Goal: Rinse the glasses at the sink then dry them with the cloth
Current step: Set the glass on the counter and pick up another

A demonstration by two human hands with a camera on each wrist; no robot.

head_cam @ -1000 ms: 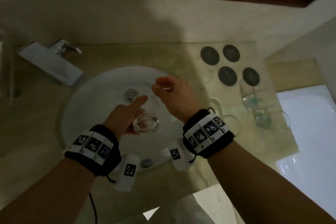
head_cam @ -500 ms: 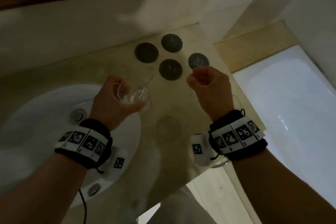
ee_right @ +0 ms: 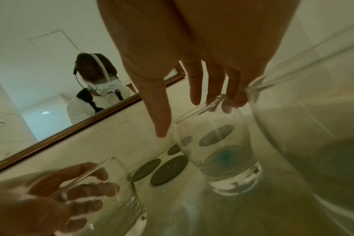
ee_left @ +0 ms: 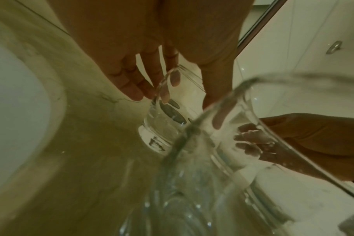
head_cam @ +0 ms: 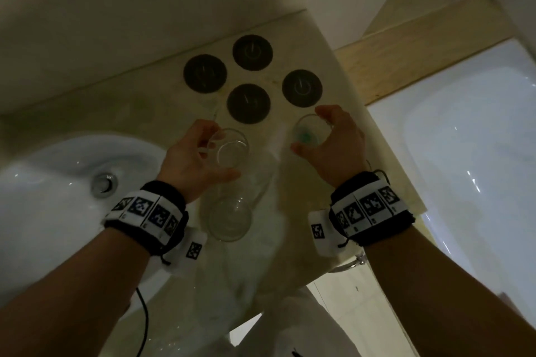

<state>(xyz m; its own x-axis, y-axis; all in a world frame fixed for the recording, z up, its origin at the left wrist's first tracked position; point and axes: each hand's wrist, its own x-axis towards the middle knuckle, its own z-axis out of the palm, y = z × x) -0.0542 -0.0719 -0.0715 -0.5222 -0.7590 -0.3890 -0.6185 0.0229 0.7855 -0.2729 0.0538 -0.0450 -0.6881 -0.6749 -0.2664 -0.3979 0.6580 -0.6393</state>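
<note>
My left hand (head_cam: 221, 153) grips a clear empty glass (head_cam: 235, 142) just above the beige counter, right of the sink (head_cam: 43, 182). Its fingers (ee_left: 166, 89) curl over the rim and the thumb presses the near side. My right hand (head_cam: 310, 130) reaches over a glass with blue-green residue in its bottom (head_cam: 304, 137), which stands on the counter. The fingertips (ee_right: 229, 103) touch its far rim, and the thumb (ee_right: 162, 124) hangs just beside the near wall (ee_right: 222, 159). I cannot make out the cloth.
Another clear glass (head_cam: 229, 219) stands by my left wrist, and one more (ee_right: 313, 127) is close to my right wrist. Four dark round coasters (head_cam: 249, 104) lie at the back. A wall rises behind them, and a white bathtub (head_cam: 470, 153) lies right of the counter edge.
My left hand carried the clear glass from over the basin rightward to the counter. My right hand moved right and came down over the stained glass.
</note>
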